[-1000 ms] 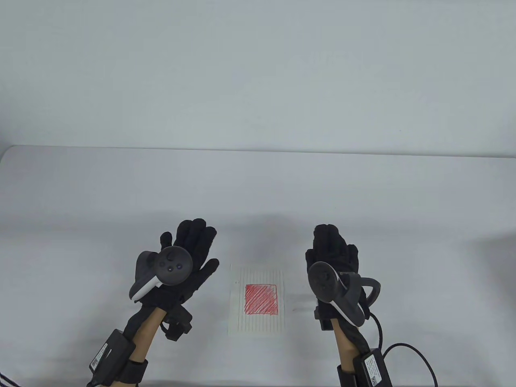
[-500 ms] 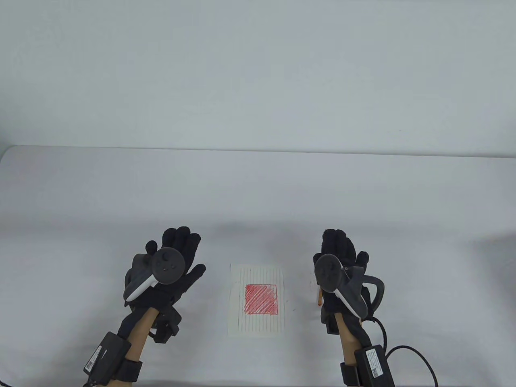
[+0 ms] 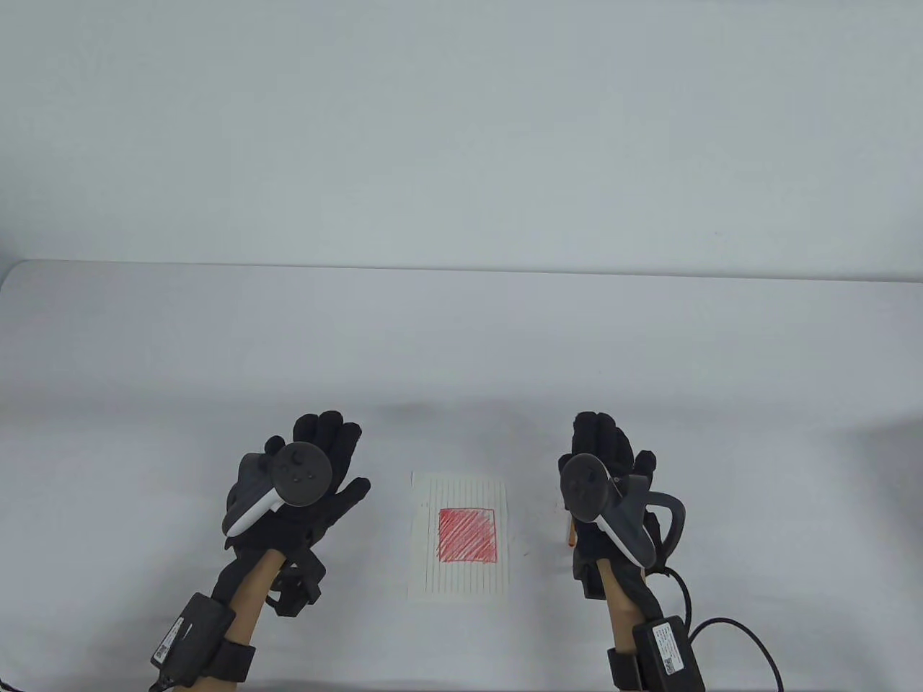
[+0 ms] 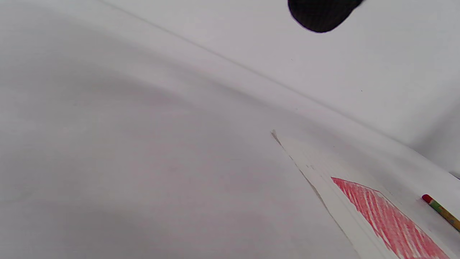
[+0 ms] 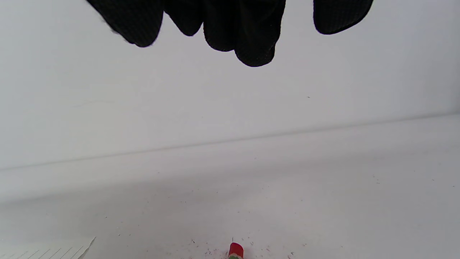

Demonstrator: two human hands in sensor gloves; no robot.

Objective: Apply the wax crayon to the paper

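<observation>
Hands flat, fingers spread.

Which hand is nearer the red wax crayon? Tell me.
Right. The right hand hovers directly over the red wax crayon; the left hand is across the lined paper sheet.

A white table is being seen with a lined sheet of paper lying flat on it near the front edge, a red crayon-filled rectangle being shown at the sheet's middle. A crayon with a red tip is being seen lying on the table just right of the paper, apart from it, with fine red crumbs scattered around its tip.
</observation>
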